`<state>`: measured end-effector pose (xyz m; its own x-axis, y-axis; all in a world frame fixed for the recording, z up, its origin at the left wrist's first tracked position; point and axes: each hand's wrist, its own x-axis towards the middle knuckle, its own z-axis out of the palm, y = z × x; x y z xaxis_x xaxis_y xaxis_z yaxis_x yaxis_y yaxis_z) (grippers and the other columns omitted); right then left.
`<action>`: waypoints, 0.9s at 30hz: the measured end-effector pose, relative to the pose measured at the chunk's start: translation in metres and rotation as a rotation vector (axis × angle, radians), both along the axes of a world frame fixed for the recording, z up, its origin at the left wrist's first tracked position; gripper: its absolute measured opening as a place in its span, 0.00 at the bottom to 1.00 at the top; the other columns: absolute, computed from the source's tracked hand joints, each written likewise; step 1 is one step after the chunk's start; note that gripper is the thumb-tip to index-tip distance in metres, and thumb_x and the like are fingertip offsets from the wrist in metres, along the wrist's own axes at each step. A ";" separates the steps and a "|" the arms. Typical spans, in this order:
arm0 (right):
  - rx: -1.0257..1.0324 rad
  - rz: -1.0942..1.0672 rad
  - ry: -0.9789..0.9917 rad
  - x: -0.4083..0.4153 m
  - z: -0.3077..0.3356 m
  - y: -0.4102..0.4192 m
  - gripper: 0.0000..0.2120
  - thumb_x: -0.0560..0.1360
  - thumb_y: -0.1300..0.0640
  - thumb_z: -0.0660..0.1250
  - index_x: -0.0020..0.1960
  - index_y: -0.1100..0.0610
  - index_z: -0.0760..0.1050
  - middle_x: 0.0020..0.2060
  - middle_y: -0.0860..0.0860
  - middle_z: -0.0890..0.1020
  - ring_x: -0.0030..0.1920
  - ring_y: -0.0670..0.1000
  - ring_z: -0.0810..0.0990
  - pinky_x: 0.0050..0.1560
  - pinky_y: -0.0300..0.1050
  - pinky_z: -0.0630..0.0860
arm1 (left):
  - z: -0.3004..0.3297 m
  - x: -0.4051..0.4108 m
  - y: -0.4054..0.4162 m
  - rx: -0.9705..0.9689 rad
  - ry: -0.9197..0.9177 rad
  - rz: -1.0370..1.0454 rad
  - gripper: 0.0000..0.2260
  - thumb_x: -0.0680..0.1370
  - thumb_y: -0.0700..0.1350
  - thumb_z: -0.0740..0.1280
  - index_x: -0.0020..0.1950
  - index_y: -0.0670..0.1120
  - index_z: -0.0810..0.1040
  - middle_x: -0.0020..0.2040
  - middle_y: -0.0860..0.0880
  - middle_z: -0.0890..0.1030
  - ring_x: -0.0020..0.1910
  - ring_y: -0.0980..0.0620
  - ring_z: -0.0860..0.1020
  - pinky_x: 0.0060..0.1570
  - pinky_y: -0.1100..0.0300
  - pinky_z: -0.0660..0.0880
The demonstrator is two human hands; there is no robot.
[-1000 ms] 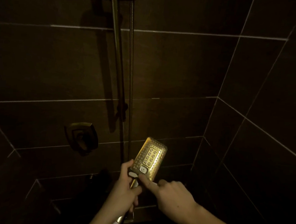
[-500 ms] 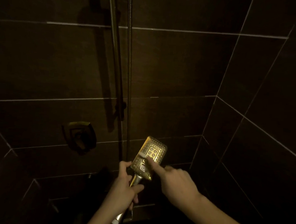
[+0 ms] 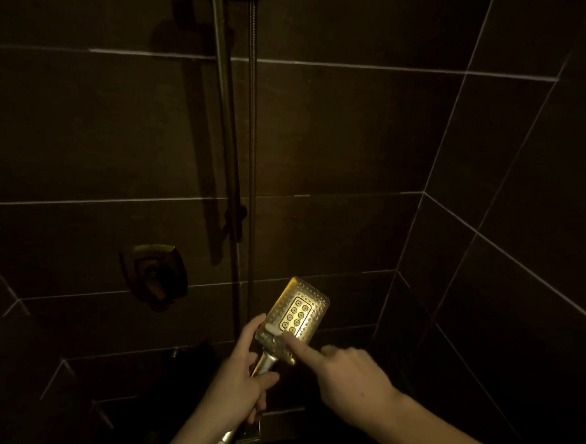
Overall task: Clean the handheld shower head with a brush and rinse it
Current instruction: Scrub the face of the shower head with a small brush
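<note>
Low against the tiled shower wall, my left hand is my grip on the shower head, fingers wrapped round its handle, spray face tilted up toward me. My right hand pinches a small white brush, forefinger stretched along it, bristles on the plate's lower edge. I judge this the scrubbing step; next comes working across the nozzles, then reaching for the valve to rinse.

A gold rectangular handheld shower head, its perforated face toward the camera and tilted up to the right, shows a centre panel of round nozzles. A small white brush lies across the lower part of that face, above the shiny handle.
</note>
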<state>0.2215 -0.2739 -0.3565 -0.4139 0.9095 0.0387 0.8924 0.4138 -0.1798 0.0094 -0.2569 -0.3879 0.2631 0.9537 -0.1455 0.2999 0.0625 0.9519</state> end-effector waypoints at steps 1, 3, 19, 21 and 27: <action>0.020 0.022 -0.018 0.000 -0.002 0.000 0.47 0.77 0.58 0.62 0.74 0.31 0.29 0.41 0.51 0.76 0.28 0.44 0.65 0.28 0.43 0.63 | -0.001 0.000 -0.001 -0.001 -0.003 -0.004 0.45 0.78 0.34 0.72 0.66 0.83 0.57 0.55 0.46 0.85 0.29 0.50 0.82 0.23 0.61 0.73; 0.106 -0.068 0.005 0.011 0.007 0.010 0.47 0.78 0.58 0.60 0.72 0.30 0.27 0.40 0.49 0.75 0.30 0.45 0.70 0.29 0.44 0.67 | -0.002 -0.001 -0.003 -0.007 -0.007 -0.019 0.45 0.78 0.34 0.72 0.67 0.83 0.58 0.56 0.46 0.84 0.29 0.49 0.82 0.23 0.61 0.73; 0.048 -0.029 -0.001 0.015 0.015 0.012 0.47 0.79 0.57 0.62 0.72 0.29 0.27 0.43 0.50 0.78 0.29 0.44 0.69 0.29 0.43 0.71 | -0.002 0.004 -0.003 -0.006 0.033 -0.029 0.45 0.77 0.34 0.72 0.72 0.77 0.55 0.59 0.48 0.83 0.30 0.49 0.83 0.24 0.61 0.75; 0.011 0.046 -0.032 0.011 0.005 0.007 0.47 0.78 0.56 0.63 0.73 0.30 0.29 0.41 0.50 0.77 0.28 0.43 0.67 0.27 0.42 0.67 | -0.002 0.004 -0.002 0.002 0.033 -0.024 0.45 0.77 0.33 0.72 0.71 0.78 0.56 0.57 0.49 0.84 0.30 0.50 0.83 0.24 0.61 0.74; 0.158 -0.203 -0.029 0.039 0.037 0.030 0.40 0.80 0.58 0.57 0.77 0.36 0.33 0.40 0.47 0.75 0.28 0.43 0.71 0.27 0.40 0.69 | 0.001 0.004 -0.002 0.019 0.044 -0.043 0.44 0.78 0.33 0.71 0.73 0.75 0.56 0.61 0.47 0.82 0.29 0.50 0.82 0.24 0.61 0.74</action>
<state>0.2606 -0.2440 -0.3196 -0.2265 0.9577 0.1777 0.9639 0.2467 -0.1007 0.0133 -0.2585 -0.3873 0.2977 0.9443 -0.1401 0.3437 0.0309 0.9386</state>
